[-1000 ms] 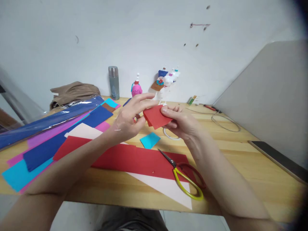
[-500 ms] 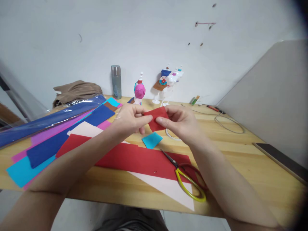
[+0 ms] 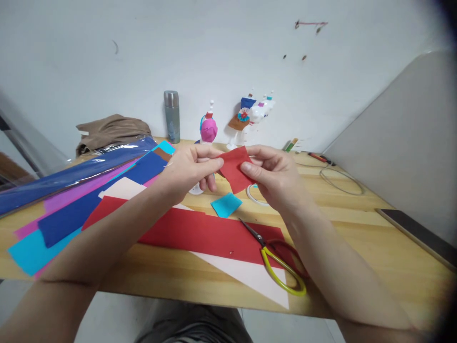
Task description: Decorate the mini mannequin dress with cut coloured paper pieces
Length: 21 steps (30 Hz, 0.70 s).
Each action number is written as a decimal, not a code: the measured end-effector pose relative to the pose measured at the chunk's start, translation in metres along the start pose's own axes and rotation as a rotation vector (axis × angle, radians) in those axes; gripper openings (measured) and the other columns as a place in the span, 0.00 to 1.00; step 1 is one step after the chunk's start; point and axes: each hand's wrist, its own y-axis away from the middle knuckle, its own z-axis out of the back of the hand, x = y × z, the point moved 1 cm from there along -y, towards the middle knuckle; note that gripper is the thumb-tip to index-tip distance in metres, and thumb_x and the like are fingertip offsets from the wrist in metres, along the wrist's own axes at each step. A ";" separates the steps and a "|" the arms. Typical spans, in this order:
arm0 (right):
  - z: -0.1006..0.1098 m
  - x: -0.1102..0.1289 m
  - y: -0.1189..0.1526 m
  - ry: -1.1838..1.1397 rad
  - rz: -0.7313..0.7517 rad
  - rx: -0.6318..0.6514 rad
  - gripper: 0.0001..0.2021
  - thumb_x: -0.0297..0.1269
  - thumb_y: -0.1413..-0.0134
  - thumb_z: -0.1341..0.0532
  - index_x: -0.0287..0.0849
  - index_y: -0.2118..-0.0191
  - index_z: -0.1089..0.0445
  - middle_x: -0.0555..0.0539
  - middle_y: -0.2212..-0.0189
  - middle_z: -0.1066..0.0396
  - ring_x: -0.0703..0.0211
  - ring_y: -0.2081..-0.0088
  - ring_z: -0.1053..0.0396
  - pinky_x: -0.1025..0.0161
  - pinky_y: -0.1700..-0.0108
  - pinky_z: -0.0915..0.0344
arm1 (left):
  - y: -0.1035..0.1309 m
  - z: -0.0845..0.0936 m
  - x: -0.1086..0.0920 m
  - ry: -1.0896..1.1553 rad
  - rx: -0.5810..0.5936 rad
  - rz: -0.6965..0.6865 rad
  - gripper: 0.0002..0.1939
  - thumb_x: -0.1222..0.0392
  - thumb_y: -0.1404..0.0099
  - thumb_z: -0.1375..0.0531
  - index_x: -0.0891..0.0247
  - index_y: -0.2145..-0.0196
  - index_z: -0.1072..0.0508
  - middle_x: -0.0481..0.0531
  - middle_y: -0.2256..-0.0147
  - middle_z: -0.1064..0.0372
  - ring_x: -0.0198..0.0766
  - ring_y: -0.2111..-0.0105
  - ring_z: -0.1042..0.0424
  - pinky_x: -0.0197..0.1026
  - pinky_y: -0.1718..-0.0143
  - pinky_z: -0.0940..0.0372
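Note:
A small red piece (image 3: 235, 169) is stretched between my two hands above the table. My left hand (image 3: 194, 166) pinches its upper left corner between thumb and fingers. On the other side my right hand (image 3: 273, 174) grips its right edge, thumb in front. Just below lies a small light-blue piece (image 3: 226, 205) on the wood. Nearer to me a long red sheet (image 3: 200, 231) lies over pale pink sheets (image 3: 250, 278). Scissors with yellow handles (image 3: 280, 271) rest on its right end, partly behind my right forearm.
Coloured sheets (image 3: 71, 221) and a plastic-wrapped blue pack (image 3: 89, 164) lie at left, near brown cloth (image 3: 114, 128). A flask (image 3: 172, 116), small decorated figures (image 3: 209, 128), a cable (image 3: 339, 186) and a dark flat device (image 3: 417, 233) stand or lie around the table (image 3: 339, 257).
The red piece and both hands have shifted slightly up and to the right. More of the piece's face shows between my fingers. The view has tilted slightly.

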 end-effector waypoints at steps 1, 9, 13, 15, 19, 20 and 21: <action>0.001 -0.002 -0.001 -0.018 -0.011 0.005 0.11 0.43 0.56 0.25 0.52 0.63 0.20 0.51 0.70 0.20 0.55 0.67 0.22 0.57 0.63 0.24 | -0.001 0.001 0.001 0.019 0.005 -0.005 0.09 0.64 0.39 0.39 0.70 0.62 0.20 0.46 0.85 0.32 0.30 0.85 0.34 0.30 0.82 0.42; 0.005 -0.006 -0.005 -0.102 0.016 0.046 0.08 0.42 0.60 0.23 0.52 0.69 0.18 0.53 0.70 0.19 0.62 0.69 0.23 0.64 0.64 0.25 | -0.003 0.008 0.002 0.091 0.062 -0.050 0.12 0.62 0.41 0.36 0.69 0.59 0.19 0.49 0.84 0.30 0.31 0.83 0.32 0.31 0.79 0.38; 0.007 -0.003 -0.004 -0.047 0.022 0.051 0.09 0.45 0.59 0.24 0.53 0.69 0.18 0.52 0.69 0.19 0.59 0.68 0.23 0.61 0.63 0.25 | -0.004 0.010 -0.001 0.070 0.102 -0.050 0.12 0.60 0.40 0.34 0.69 0.61 0.19 0.50 0.82 0.28 0.31 0.82 0.31 0.31 0.79 0.37; 0.007 -0.001 -0.003 0.004 0.026 0.028 0.09 0.46 0.59 0.24 0.53 0.70 0.18 0.52 0.69 0.19 0.58 0.68 0.23 0.59 0.64 0.25 | -0.005 0.010 -0.002 0.064 0.095 -0.036 0.14 0.55 0.39 0.34 0.70 0.61 0.20 0.51 0.81 0.28 0.32 0.82 0.30 0.31 0.79 0.37; 0.007 0.001 -0.002 0.138 0.048 -0.015 0.07 0.46 0.58 0.25 0.53 0.71 0.19 0.51 0.69 0.20 0.55 0.68 0.24 0.57 0.65 0.25 | -0.006 0.008 -0.002 0.068 0.061 0.069 0.24 0.43 0.32 0.40 0.72 0.61 0.22 0.53 0.78 0.27 0.33 0.82 0.29 0.33 0.80 0.37; 0.006 0.001 -0.002 0.170 0.050 -0.020 0.08 0.47 0.57 0.26 0.53 0.71 0.19 0.50 0.69 0.20 0.54 0.68 0.24 0.56 0.66 0.25 | -0.006 0.008 -0.002 0.056 0.069 0.095 0.26 0.41 0.31 0.42 0.72 0.61 0.22 0.54 0.78 0.27 0.33 0.82 0.29 0.33 0.80 0.37; 0.006 0.001 -0.002 0.197 0.050 -0.023 0.08 0.48 0.57 0.26 0.53 0.70 0.20 0.50 0.69 0.20 0.54 0.67 0.24 0.56 0.66 0.25 | -0.006 0.007 -0.002 0.034 0.083 0.110 0.26 0.41 0.31 0.43 0.71 0.62 0.22 0.54 0.78 0.27 0.32 0.83 0.30 0.33 0.81 0.37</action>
